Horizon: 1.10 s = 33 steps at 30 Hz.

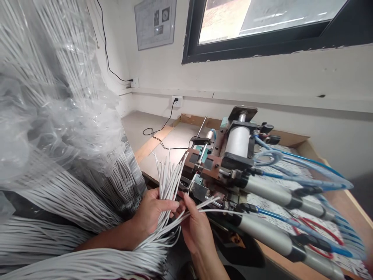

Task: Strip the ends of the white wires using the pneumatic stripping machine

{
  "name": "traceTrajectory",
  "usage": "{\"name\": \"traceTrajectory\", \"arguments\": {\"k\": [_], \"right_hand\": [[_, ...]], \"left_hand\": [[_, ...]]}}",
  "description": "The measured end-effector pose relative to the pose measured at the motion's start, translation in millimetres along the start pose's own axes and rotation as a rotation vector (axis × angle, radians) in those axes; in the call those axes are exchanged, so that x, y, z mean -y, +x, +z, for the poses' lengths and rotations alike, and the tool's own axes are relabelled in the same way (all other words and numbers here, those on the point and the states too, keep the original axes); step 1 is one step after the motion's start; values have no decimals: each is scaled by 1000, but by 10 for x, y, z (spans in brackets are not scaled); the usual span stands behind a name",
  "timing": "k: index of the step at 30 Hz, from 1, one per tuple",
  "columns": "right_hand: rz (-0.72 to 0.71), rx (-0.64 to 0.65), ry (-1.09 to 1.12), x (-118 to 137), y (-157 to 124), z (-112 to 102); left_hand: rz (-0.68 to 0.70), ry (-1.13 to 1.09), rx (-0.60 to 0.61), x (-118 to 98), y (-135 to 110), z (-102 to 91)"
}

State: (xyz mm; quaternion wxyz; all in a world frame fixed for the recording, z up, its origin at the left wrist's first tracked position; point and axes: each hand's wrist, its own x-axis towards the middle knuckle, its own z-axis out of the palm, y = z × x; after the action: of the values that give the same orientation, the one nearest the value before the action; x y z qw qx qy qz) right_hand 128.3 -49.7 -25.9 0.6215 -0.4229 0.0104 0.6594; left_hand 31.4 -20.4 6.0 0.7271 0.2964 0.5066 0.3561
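Many wires [167, 182] vanish under plastic wrap [58, 116] at left, ends blurred. The left hand [151, 212] grips a fanned bunch; the right hand [195, 225] pinches a few strands beside the machine [233, 155].

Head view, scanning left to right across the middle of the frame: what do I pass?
Crumpled clear plastic wrap → left hand, gripping a fan of thin white wires → right hand, pinching a few of those wires → upright white metal-capped cylinder → bundle of blue air hoses.
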Motion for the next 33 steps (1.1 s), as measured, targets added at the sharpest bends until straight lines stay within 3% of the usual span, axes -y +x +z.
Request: {"name": "traceTrajectory", "arguments": {"k": [4,8,11,15,21,25,27,33], "right_hand": [[-6,88,-105,3,-55,41],[-161,-88,-132,-82,-108,-29],[-139,-191,-104,-143,-141,-96],[-110,-222,-81,-144,-156,-110],[-120,-155,-42,-70,-106,-65],[7,65,-82,-17,-113,-17],[19,103,-117,-21,-126,-8],[-187,-104,-178,-163,-139,-109]], "left_hand": [[-36,2,62,35,-21,-5],[-51,-18,8,36,-40,-28],[-58,-11,-67,38,-37,-52],[-79,16,-130,49,-27,-67],[-51,60,-100,47,-56,-54],[-24,45,-51,52,-76,-47],[-5,27,-19,55,-85,-46],[26,-22,-28,33,-80,-46]]}}
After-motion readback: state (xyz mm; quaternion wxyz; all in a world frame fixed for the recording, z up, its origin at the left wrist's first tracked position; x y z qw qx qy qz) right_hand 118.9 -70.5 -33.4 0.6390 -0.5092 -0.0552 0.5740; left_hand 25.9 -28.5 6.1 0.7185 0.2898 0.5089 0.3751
